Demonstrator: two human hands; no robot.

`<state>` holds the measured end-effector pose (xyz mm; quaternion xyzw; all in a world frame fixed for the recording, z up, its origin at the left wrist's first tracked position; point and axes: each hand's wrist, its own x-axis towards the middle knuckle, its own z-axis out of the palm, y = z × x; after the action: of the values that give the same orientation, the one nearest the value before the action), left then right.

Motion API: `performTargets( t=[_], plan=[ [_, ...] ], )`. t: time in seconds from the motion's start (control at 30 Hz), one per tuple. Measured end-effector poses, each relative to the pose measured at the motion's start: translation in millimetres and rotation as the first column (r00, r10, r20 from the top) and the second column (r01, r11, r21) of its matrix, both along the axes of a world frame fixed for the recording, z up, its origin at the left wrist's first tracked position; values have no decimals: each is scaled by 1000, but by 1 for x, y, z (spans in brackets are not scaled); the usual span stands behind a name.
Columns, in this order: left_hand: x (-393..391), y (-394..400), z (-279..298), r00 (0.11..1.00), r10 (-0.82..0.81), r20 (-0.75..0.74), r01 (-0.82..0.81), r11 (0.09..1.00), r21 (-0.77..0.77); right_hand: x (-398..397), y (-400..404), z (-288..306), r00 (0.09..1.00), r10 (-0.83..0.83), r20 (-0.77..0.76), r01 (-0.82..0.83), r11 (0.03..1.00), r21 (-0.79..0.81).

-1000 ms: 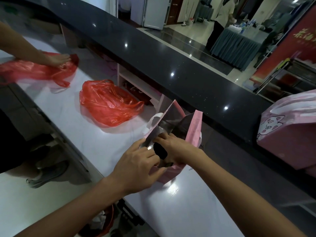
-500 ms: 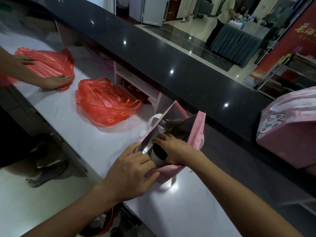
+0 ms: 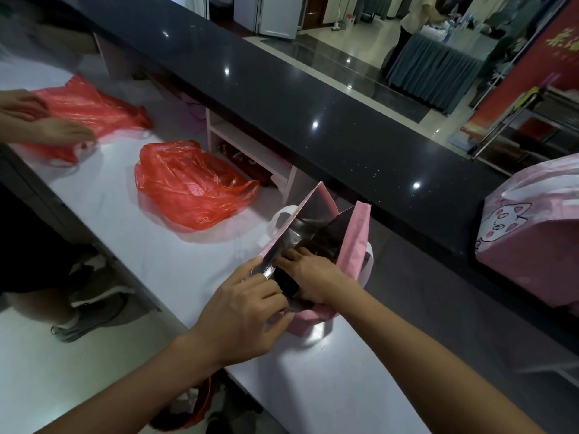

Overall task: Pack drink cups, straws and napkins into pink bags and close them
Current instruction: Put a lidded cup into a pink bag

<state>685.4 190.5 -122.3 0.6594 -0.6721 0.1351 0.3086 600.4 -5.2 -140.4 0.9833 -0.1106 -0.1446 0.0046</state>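
- Pink bag (image 3: 354,242) stands open on the white tabletop (image 3: 150,245), its foil lining showing; a dark-lidded cup (image 3: 285,281) sits low in its mouth.
- Left hand (image 3: 241,314) pinches the near bag wall; right hand (image 3: 308,277) reaches inside, fingers curled beside the cup, though I cannot tell if it grips it.
- Step in hand looks like seating the cup; next likely calls for straws and napkins, none visible.
- Black counter (image 3: 313,126) hems the far side; 2 red bags (image 3: 191,183) lie well apart to the left, with open tabletop between.
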Motion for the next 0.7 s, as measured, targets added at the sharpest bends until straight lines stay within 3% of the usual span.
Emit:
performTargets(
  t=[0.27, 0.4, 0.53, 0.7],
  plan=[
    [8, -12, 11, 1000, -9, -21, 9, 1000, -11, 2, -10, 21, 986, -158, -60, 165, 976, 142],
    [12, -22, 27, 998, -34, -48, 34, 999, -1, -11, -11, 66, 942, -308, 136, 268, 930, 252],
    [5, -33, 45, 998, -34, -58, 37, 998, 41, -51, 3, 113, 818, -425, 388, 301, 890, 342],
    [-38, -53, 65, 993, -105, -51, 109, 991, 80, -133, 16, 127, 701, -482, 525, 352, 875, 333]
  ],
)
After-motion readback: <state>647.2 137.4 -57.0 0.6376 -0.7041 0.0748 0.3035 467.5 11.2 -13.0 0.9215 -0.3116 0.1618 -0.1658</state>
